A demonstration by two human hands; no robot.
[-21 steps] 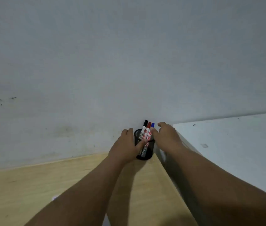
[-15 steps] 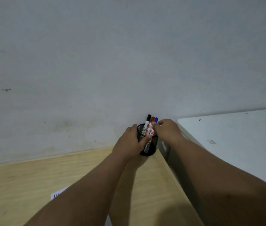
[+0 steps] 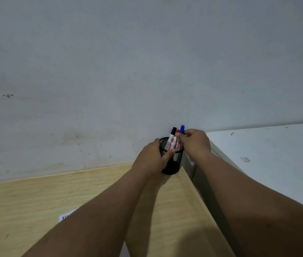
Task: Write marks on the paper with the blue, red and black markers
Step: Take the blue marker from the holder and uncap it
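A black mesh pen cup (image 3: 173,164) stands at the far right corner of the wooden desk, against the wall. My left hand (image 3: 151,158) wraps around its left side. Three markers stand in it: a black-capped marker (image 3: 172,136), a red-capped marker (image 3: 178,131) mostly hidden, and a blue-capped marker (image 3: 182,129) that sticks up highest. My right hand (image 3: 195,143) pinches the blue marker just below its cap. A corner of the white paper (image 3: 66,217) with small marks shows beside my left forearm.
The wooden desk (image 3: 35,201) ends at a grey wall (image 3: 128,71) just behind the cup. A white table (image 3: 277,154) adjoins the desk on the right, slightly higher, with a narrow gap between them.
My right hand has closed on the blue marker and lifted it a little above the other two. The left hand keeps its hold on the cup.
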